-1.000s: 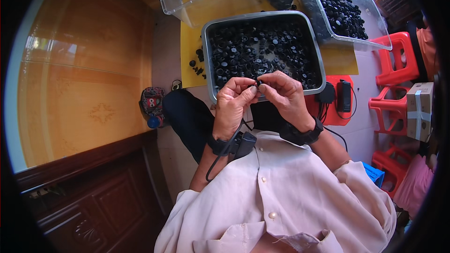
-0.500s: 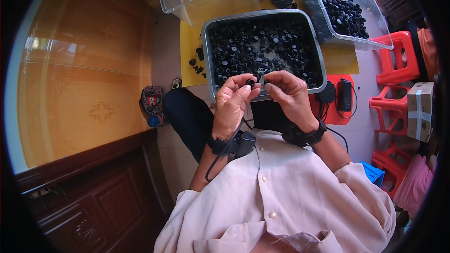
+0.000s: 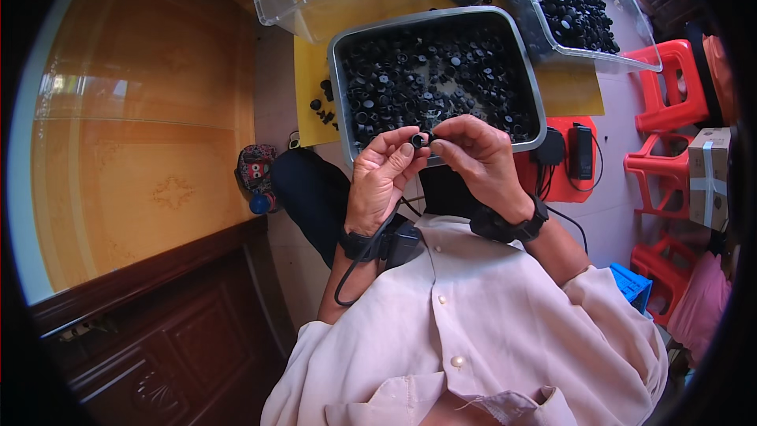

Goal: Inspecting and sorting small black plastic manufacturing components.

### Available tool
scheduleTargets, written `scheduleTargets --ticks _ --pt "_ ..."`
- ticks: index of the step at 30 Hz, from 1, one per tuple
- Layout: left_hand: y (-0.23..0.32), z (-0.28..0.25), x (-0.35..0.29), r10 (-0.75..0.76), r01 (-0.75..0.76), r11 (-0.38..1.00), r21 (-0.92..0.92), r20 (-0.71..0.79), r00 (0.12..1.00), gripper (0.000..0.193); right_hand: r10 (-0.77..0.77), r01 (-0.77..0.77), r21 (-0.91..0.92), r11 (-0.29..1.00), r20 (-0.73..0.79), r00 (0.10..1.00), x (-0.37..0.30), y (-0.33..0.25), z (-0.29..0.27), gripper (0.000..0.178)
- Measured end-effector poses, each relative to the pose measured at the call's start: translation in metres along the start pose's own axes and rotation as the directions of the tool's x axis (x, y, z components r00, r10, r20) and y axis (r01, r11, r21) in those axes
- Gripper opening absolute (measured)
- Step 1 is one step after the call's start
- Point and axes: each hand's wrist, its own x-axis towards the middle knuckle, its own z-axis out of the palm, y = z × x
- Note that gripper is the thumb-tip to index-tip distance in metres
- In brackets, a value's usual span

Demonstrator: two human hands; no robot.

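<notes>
My left hand [image 3: 378, 173] pinches a small black round cap [image 3: 418, 141] between thumb and fingers, its hollow side facing up. From the other side, my right hand [image 3: 482, 159] comes up against the cap with thumb and forefinger pressed together. What sits in that right pinch is too small and covered to name. Both hands are above the near rim of a grey metal-rimmed tray [image 3: 341, 95]. Loose black caps and small black parts [image 3: 418, 71] lie spread inside it.
Behind the tray stands a clear plastic bin [image 3: 331, 1], and at the right another clear bin [image 3: 599, 61] holds many black parts. Loose pieces lie on the yellow board [image 3: 311, 55]. Red stools [image 3: 670, 95] and a taped carton [image 3: 710, 177] stand at the right. Black cables run from my wrist straps.
My right hand has moved left, closing the gap to the cap in my left hand. The cap now shows its hollow opening. The whole view has shifted slightly.
</notes>
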Motion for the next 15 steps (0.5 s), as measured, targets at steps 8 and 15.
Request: scheduleTargets --ticks 8,15 --pt "-0.001 0.0016 -0.0019 0.015 -0.013 0.998 0.067 -0.035 0.999 0.022 -0.063 0.064 -0.177 0.982 0.007 0.998 0.0058 0.006 0.0028 0.011" --pt "-0.0021 -0.0003 -0.0025 0.056 -0.052 0.99 0.132 -0.023 0.998 0.023 -0.053 0.057 -0.173 0.983 0.031 0.998 0.0059 0.0086 0.0065 0.011"
